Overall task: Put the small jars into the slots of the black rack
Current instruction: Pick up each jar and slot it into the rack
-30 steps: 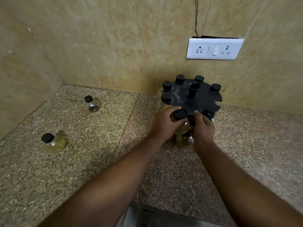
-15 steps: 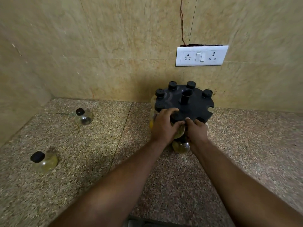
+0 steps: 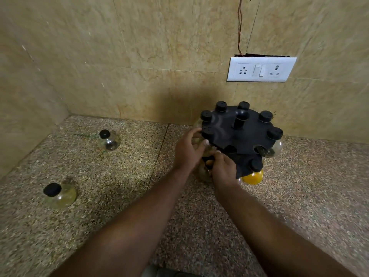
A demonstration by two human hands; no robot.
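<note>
The round black rack [image 3: 242,134] stands against the back wall, with several black-capped jars in the slots of its top disc. Two front slots are empty. An orange-filled jar [image 3: 253,177] hangs in the lower tier. My left hand [image 3: 188,151] curls round the rack's left rim beside a slotted jar. Just below the top disc, my right hand [image 3: 223,169] grips the rack's lower front part, fingers hidden. Two loose jars stand on the counter: a clear one [image 3: 108,140] at the back left and a yellowish one [image 3: 60,194] nearer on the left.
A speckled stone counter [image 3: 119,196] meets tiled walls at the back and left. A white socket plate [image 3: 261,69] with a hanging wire sits on the wall above the rack.
The rack has turned, bringing its empty slots from the right side round to the front. The jar my left hand held at the front slot is out of sight. Both hands shifted left and lower.
</note>
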